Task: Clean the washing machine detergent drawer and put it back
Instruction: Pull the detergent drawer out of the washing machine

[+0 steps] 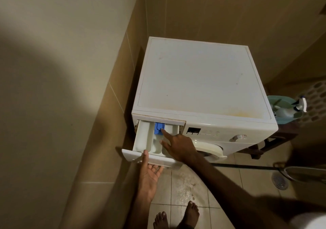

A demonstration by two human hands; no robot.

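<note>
A white washing machine stands in a tiled corner. Its detergent drawer is pulled far out at the front left, showing white compartments and a blue release tab at the back. My right hand reaches over the drawer, and its straight index finger presses the blue tab. My left hand is under the drawer's front panel, palm up, with the thumb on the panel's top edge and the fingers under its handle.
A tiled wall runs close along the drawer's left side. To the machine's right stands a teal basin with a spray bottle in it. My bare feet stand on a wet tiled floor with a drain.
</note>
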